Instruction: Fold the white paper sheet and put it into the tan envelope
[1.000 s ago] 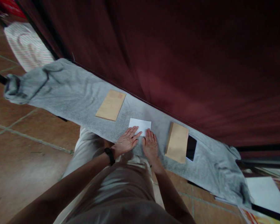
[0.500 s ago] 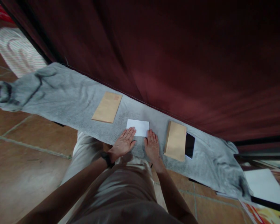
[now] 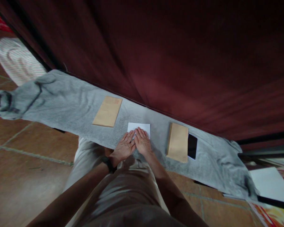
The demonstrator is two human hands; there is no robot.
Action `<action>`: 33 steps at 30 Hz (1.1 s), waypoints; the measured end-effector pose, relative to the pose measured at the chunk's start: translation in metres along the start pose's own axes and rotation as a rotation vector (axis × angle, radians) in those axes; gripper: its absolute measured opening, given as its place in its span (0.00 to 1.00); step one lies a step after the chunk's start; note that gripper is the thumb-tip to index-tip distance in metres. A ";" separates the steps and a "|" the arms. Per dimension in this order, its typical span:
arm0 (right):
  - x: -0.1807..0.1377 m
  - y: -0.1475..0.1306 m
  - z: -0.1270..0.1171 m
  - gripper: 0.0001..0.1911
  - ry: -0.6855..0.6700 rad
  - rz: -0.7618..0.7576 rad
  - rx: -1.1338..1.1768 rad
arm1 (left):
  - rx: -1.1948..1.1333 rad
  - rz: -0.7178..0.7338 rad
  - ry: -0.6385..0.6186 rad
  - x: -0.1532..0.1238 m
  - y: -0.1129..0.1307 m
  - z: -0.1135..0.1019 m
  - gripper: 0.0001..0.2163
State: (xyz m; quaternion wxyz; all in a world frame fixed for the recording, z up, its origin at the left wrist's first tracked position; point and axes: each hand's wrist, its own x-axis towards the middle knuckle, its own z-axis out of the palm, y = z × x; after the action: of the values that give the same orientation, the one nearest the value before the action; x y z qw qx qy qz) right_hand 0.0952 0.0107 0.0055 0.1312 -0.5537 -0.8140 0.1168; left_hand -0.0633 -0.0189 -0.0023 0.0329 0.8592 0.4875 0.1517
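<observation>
A white piece of paper [image 3: 145,127], perhaps folded, lies on the grey cloth in front of me. My left hand [image 3: 125,147] rests flat with its fingertips on the paper's near left part. Beside it, my right hand [image 3: 142,141] lies flat on the paper's middle, fingers stretched out. The two hands touch or nearly touch, and they cover the paper's near edge. To the left is a single brown envelope [image 3: 107,112] with a reddish mark near its top. On the right sits a stack of brown envelopes [image 3: 178,142].
A dark-screened phone [image 3: 192,146] lies against the right side of the envelope stack. The grey cloth [image 3: 68,97] covers a long narrow surface. A dark red curtain [image 3: 156,63] hangs along its far edge. At the lower right is a white sheet [image 3: 272,184].
My right hand has moved left, from the paper's right edge onto its middle, next to my left hand. My left hand stays nearly in place. The view has shifted slightly.
</observation>
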 end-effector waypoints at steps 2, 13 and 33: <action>0.004 0.002 0.003 0.27 0.006 0.012 0.004 | 0.004 0.001 -0.004 0.000 0.000 0.002 0.25; 0.014 0.019 0.007 0.27 0.060 0.089 -0.053 | 0.009 -0.032 -0.003 0.001 0.000 0.005 0.28; -0.004 0.041 -0.004 0.30 0.048 0.248 -0.118 | -0.004 -0.120 0.080 -0.010 -0.005 0.010 0.30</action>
State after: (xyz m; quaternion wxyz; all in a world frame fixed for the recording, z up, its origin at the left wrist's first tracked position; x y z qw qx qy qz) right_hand 0.1339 0.0220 -0.0049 0.1024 -0.6595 -0.7414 0.0707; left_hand -0.0691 -0.0233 -0.0153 0.0241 0.8215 0.5388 0.1849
